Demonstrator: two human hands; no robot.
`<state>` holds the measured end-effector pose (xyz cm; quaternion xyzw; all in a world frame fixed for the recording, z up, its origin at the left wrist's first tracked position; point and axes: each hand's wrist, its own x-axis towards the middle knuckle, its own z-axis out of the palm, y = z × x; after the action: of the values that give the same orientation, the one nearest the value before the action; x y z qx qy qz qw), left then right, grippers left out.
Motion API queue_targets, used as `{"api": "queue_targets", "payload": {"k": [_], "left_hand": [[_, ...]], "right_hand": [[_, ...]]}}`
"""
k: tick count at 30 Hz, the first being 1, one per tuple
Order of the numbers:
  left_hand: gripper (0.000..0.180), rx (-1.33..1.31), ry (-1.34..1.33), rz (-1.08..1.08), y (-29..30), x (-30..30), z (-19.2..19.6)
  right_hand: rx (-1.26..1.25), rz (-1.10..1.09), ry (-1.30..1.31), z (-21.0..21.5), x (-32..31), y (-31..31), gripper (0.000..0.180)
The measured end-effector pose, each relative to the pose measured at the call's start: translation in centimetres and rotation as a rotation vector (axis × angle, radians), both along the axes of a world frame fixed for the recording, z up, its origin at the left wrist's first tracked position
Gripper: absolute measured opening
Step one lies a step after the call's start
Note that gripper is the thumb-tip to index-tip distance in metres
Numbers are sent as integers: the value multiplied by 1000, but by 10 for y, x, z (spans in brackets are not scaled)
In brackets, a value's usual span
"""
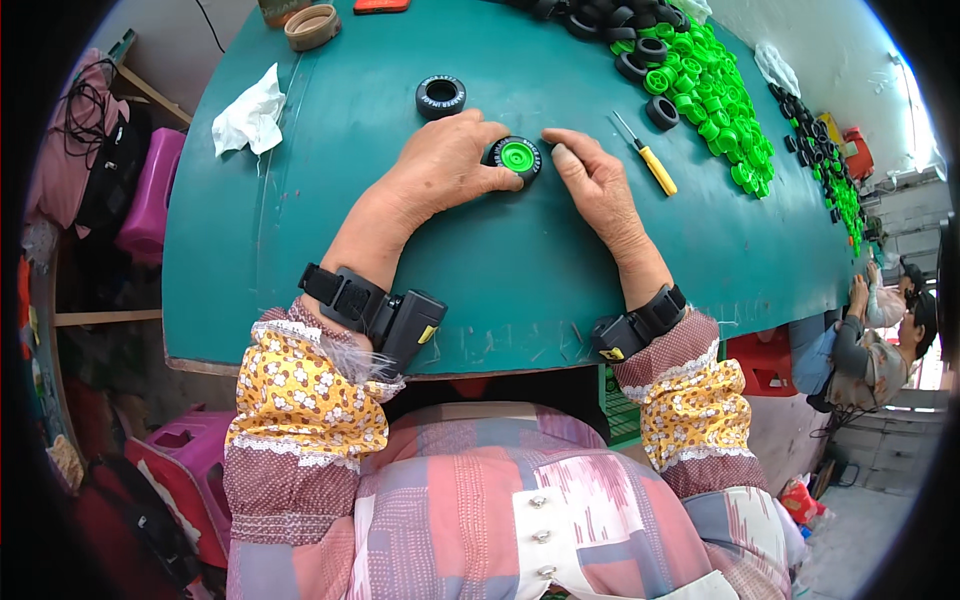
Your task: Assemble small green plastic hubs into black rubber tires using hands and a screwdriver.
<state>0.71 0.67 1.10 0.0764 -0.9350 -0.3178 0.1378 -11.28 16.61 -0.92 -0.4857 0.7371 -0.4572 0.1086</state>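
Note:
My left hand [435, 165] grips a small toy wheel between thumb and fingers. This wheel is a black tyre [534, 168] with a bright green hub [517, 154] seated in its middle, lying on the green tabletop [480, 270]. Just to its right hovers my right hand [603, 190], thumb and forefinger apart and close to the tyre's edge, holding nothing that I can see. Beyond my left hand sits a loose black tyre [456, 104] with pale lettering and no hub. A screwdriver [655, 170] with a yellow handle rests to the right of my right hand.
A heap of green hubs [710, 100] covers the far right, with black tyres [630, 67] beside it. Crumpled white tissue [250, 112] and a brown round lid [312, 28] lie at far left. Another person [880, 340] works at the right end of the table.

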Motion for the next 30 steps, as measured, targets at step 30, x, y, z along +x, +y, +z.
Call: {"api": "queue_targets", "payload": {"k": [30], "left_hand": [[32,471,53,35,-19,-8,-14]], "right_hand": [[289,30,409,24,18,0,54]]}}
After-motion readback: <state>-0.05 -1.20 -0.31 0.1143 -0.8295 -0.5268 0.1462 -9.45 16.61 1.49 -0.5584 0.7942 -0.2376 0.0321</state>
